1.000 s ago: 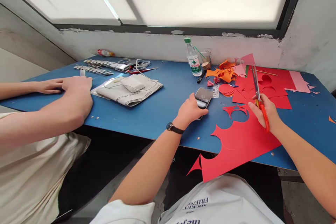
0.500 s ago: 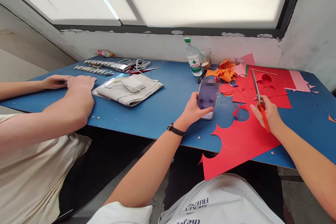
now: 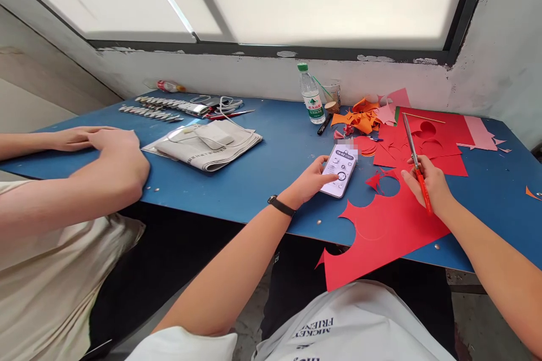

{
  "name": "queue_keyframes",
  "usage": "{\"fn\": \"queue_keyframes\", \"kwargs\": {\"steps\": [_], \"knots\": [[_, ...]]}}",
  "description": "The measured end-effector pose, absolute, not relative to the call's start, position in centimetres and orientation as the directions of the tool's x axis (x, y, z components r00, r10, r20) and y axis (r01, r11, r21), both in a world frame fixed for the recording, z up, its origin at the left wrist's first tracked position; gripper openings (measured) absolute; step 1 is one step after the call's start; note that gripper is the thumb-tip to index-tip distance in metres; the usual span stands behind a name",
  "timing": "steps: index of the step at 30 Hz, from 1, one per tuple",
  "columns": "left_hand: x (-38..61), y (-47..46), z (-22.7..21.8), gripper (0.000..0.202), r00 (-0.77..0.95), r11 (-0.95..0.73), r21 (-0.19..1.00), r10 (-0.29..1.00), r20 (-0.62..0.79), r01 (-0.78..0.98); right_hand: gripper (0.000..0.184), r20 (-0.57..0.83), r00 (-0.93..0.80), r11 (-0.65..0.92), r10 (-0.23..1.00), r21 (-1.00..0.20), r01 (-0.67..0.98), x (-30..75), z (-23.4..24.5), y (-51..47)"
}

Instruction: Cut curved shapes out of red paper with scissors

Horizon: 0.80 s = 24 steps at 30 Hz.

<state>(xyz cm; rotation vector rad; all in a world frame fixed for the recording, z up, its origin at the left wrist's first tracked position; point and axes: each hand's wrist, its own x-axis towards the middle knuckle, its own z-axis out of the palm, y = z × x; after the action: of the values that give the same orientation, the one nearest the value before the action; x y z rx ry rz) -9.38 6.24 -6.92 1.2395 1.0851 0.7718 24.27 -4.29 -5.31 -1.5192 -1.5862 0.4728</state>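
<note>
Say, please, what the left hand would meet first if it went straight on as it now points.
Past the phone it holds, the left hand would probably meet the red paper circles first. Depth is unclear: it could pass above them, and blur beside the phone may hide something.

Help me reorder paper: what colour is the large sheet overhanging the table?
Red; the sheet shows best in the head view.
</note>
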Motion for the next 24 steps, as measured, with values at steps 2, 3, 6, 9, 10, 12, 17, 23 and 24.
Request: {"fn": "queue_keyframes", "kwargs": {"steps": [2,3,6,9,10,12,17,23,24], "knots": [[-9.37,6.40,-7.02,0.046,0.327,0.223,0.969,0.912,-0.247,0.111,0.045,0.324,0.108,0.192,0.940,-0.764,0.616,24.26,-5.38,-4.27],[-9.39,6.46,-7.02,0.041,0.325,0.235,0.965,0.909,-0.262,0.119,0.045,0.327,0.104,0.197,0.939,-0.761,0.618,24.24,-5.42,-4.27],[-9.57,6.52,-6.81,0.038,0.320,0.266,0.956,0.901,-0.293,0.127,0.045,0.336,0.092,0.209,0.937,-0.754,0.623,24.15,-5.52,-4.27],[-9.77,6.40,-6.46,0.049,0.320,0.267,0.960,0.905,-0.280,0.084,0.043,0.351,0.078,0.224,0.933,-0.739,0.635,24.04,-5.56,-4.28],[-9.78,6.34,-6.36,0.060,0.319,0.263,0.963,0.909,-0.269,0.062,0.042,0.357,0.072,0.231,0.931,-0.732,0.641,24.00,-5.57,-4.28],[-9.71,6.22,-6.21,0.079,0.311,0.252,0.967,0.918,-0.245,0.017,0.038,0.370,0.058,0.245,0.927,-0.717,0.652,23.93,-5.60,-4.28],[-9.24,6.14,-6.09,0.084,0.282,0.222,0.974,0.938,-0.200,-0.048,0.034,0.396,0.030,0.274,0.918,-0.685,0.676,23.87,-5.64,-4.33],[-9.13,6.32,-6.05,0.090,0.254,0.236,0.966,0.945,-0.204,-0.103,0.040,0.407,0.031,0.264,0.913,-0.645,0.717,24.36,-5.05,-4.46],[-9.15,6.37,-6.04,0.085,0.256,0.249,0.962,0.943,-0.213,-0.115,0.041,0.402,0.033,0.253,0.915,-0.637,0.728,24.51,-4.99,-4.41]]}}
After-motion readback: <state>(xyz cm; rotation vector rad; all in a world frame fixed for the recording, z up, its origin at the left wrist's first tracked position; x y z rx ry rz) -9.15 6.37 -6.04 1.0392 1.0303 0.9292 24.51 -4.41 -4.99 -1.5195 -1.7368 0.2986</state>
